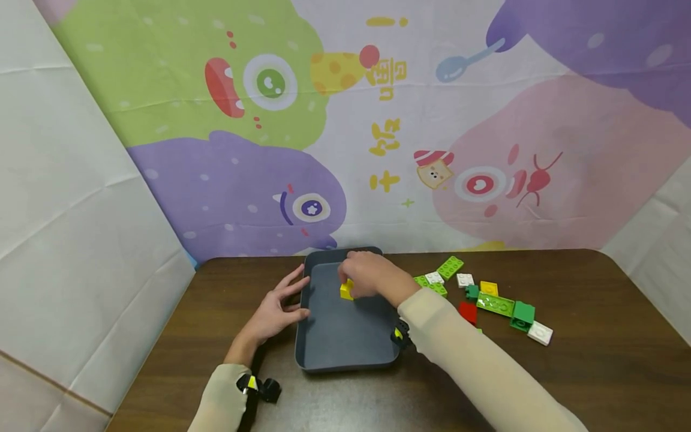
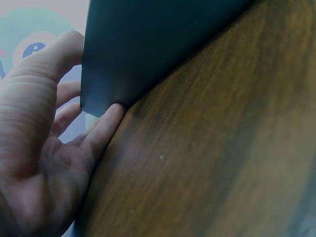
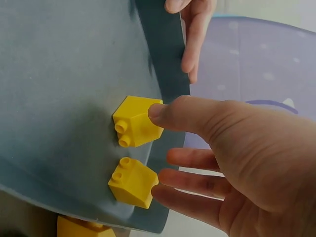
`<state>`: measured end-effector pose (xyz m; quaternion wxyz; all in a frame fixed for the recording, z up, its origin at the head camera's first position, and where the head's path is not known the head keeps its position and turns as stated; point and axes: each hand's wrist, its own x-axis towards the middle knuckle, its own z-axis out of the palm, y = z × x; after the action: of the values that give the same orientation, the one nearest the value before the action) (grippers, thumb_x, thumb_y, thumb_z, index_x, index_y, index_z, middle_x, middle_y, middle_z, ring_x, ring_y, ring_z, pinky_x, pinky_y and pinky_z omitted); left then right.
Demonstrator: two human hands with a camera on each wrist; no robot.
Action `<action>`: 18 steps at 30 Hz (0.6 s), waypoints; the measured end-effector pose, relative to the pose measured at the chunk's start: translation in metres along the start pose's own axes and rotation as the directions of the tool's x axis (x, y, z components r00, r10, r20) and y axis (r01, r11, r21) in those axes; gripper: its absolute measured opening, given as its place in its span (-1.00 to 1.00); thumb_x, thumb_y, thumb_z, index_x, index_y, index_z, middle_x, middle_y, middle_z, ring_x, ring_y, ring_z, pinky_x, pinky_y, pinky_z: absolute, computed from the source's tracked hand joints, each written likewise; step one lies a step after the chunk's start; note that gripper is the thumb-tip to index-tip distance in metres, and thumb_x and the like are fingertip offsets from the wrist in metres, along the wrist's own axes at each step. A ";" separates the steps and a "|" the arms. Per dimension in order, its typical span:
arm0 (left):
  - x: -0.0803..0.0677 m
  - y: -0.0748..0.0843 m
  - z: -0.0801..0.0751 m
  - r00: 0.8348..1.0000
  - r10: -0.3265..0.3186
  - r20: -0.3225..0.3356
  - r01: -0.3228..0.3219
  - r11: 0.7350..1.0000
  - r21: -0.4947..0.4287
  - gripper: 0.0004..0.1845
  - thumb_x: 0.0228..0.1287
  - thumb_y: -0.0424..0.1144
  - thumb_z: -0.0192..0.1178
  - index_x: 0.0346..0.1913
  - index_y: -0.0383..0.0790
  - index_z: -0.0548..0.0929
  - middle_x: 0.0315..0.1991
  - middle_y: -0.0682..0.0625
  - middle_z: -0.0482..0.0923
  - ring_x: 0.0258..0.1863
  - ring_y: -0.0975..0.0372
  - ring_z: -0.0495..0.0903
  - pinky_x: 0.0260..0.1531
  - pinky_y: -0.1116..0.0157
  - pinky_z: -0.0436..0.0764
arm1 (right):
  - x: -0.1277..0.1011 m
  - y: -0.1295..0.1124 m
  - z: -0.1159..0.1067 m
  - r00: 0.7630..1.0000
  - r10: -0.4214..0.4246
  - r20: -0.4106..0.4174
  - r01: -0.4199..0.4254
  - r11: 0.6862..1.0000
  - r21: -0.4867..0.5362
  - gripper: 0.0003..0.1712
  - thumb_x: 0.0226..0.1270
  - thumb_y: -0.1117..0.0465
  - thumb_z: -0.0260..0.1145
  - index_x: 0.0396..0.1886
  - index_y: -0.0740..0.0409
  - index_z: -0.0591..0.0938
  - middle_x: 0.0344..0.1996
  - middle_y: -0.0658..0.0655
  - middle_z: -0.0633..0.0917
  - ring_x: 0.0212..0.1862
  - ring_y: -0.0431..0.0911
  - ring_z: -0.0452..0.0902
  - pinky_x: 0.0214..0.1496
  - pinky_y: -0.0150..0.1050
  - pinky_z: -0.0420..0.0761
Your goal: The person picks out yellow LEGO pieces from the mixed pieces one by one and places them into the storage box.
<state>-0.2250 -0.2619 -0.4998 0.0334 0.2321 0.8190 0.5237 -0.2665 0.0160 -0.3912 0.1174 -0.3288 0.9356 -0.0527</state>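
A dark grey tray [image 1: 345, 342] lies on the table. My left hand [image 1: 274, 313] touches its left wall from outside, fingers extended; the left wrist view shows the fingertips against the tray's outer side [image 2: 148, 44]. Inside the tray, my right hand [image 1: 372, 275] reaches down near its far end. Two yellow toy bricks with sloped faces lie there in the right wrist view. The right thumb touches one yellow brick [image 3: 138, 121], while a fingertip meets the edge of the other yellow brick [image 3: 133, 182]. A gap separates the bricks. The head view shows yellow [image 1: 347, 290] below the hand.
Right of the tray lie loose toy bricks: lime green [image 1: 450, 267], white [image 1: 540, 333], dark green [image 1: 522, 315], red [image 1: 468, 312] and yellow [image 1: 488, 288]. Another yellow brick [image 3: 84, 228] sits outside the tray wall. A printed cloth [image 1: 378, 222] hangs behind the table [image 1: 178, 360].
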 end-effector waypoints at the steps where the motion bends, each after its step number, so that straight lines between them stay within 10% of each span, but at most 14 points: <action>1: 0.000 0.000 0.000 1.000 0.003 -0.001 -0.003 1.000 0.001 -0.18 0.48 -0.36 0.49 0.68 -0.48 0.37 0.87 -0.31 -0.02 0.75 -0.32 0.22 0.38 0.13 0.80 | -0.001 0.000 0.000 1.000 0.001 0.002 -0.001 1.000 0.003 -0.72 0.48 0.17 0.61 0.13 0.05 0.87 0.11 0.15 0.79 0.11 0.05 0.66 0.37 0.03 0.78; 18: 0.000 0.002 0.001 1.000 -0.031 -0.004 0.031 0.999 -0.018 -0.19 0.47 -0.46 0.46 0.68 -0.49 0.36 0.88 -0.29 -0.04 0.77 -0.36 0.17 0.43 -0.08 0.74 | -0.021 -0.003 -0.004 0.999 -0.039 -0.017 0.038 0.997 -0.064 -0.66 0.44 0.16 0.63 0.17 0.01 0.88 0.09 0.15 0.80 0.03 0.03 0.68 0.25 0.02 0.84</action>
<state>-0.2237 -0.2605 -0.4980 0.0420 0.2179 0.8179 0.5309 -0.2500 0.0273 -0.3833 0.0974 -0.3499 0.9313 -0.0281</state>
